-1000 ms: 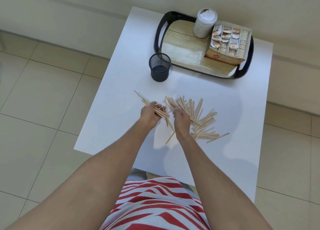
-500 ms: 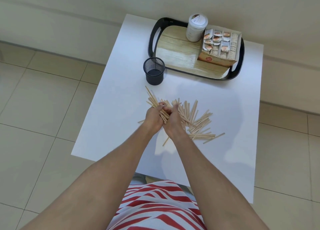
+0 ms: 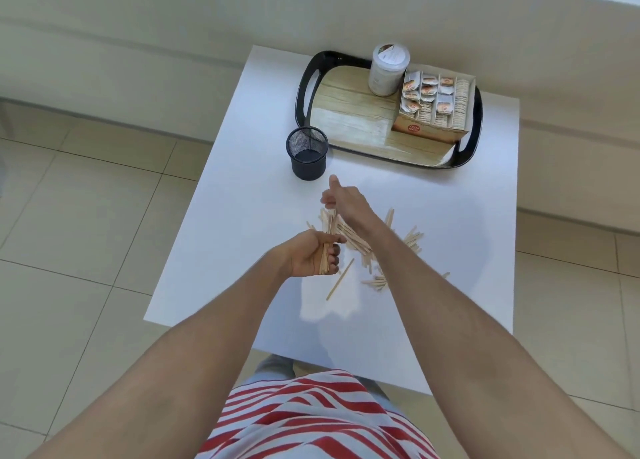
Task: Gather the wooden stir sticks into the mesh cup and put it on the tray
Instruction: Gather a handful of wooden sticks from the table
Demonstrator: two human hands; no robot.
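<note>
Now the left hand (image 3: 313,256) grips an upright bundle of wooden stir sticks (image 3: 325,247) — fingers curled round it. Just beyond it the right hand (image 3: 343,200) hangs over the loose stir sticks (image 3: 410,238), thumb raised; whether it pinches anything I cannot tell. Ahead of both stands the black mesh cup (image 3: 307,153), beside the tray (image 3: 346,112).
</note>
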